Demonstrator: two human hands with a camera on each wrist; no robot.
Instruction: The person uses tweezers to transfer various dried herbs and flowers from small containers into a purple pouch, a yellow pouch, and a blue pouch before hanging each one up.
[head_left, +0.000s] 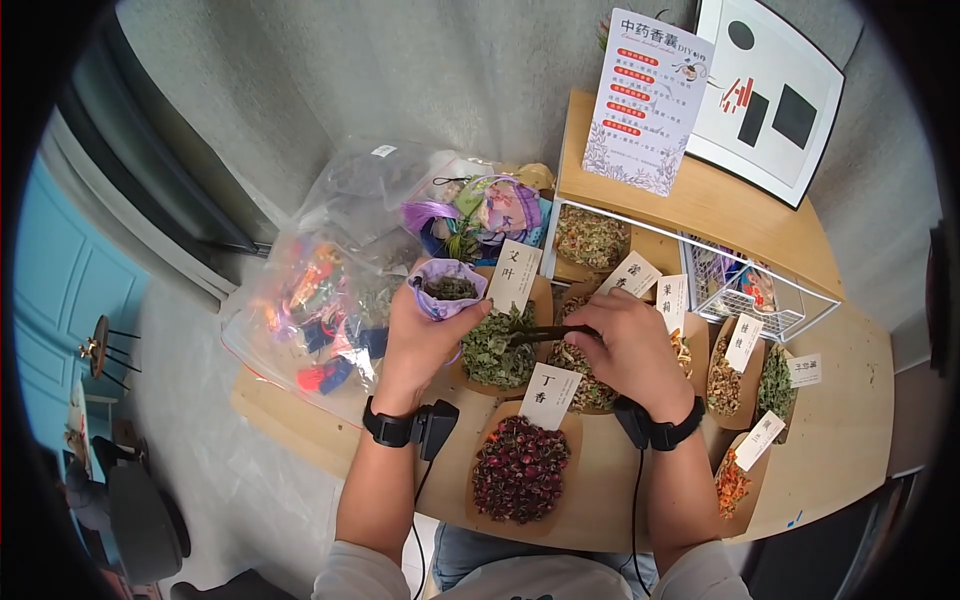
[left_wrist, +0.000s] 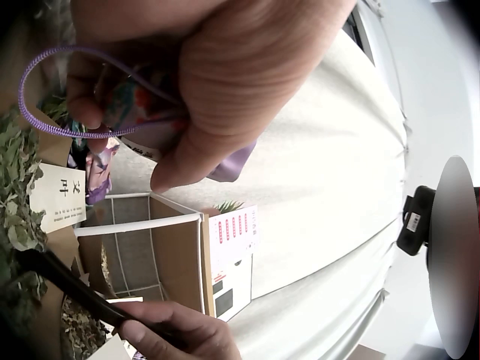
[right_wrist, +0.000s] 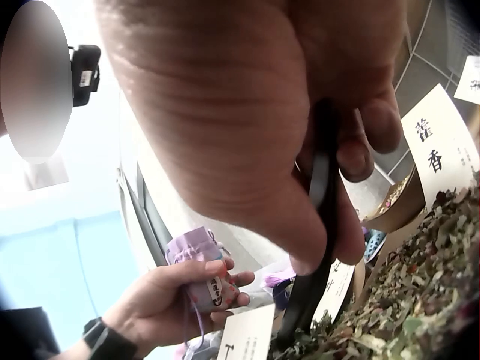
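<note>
In the head view the left hand [head_left: 420, 335] holds an upright lilac drawstring pouch [head_left: 440, 270], its mouth open with dry leaves inside. The right hand [head_left: 630, 350] grips dark tongs [head_left: 548, 334], whose tips touch the green leaves [head_left: 497, 350] in a brown tray behind the dark red buds [head_left: 520, 468]. From the left wrist view, a purple cord [left_wrist: 64, 133] loops from the pouch beside the left hand [left_wrist: 232, 82], and the tong tips meet the leaves. The right wrist view shows the right hand [right_wrist: 247, 135] with thumb and fingers around the tongs [right_wrist: 307, 289].
Several labelled trays of herbs, one with orange pieces [head_left: 732, 490], stand at the right. A clear plastic bag [head_left: 330, 250] with colourful items lies left. Behind are a wooden shelf [head_left: 720, 230], a white wire basket [head_left: 750, 300] and a printed sign [head_left: 650, 110].
</note>
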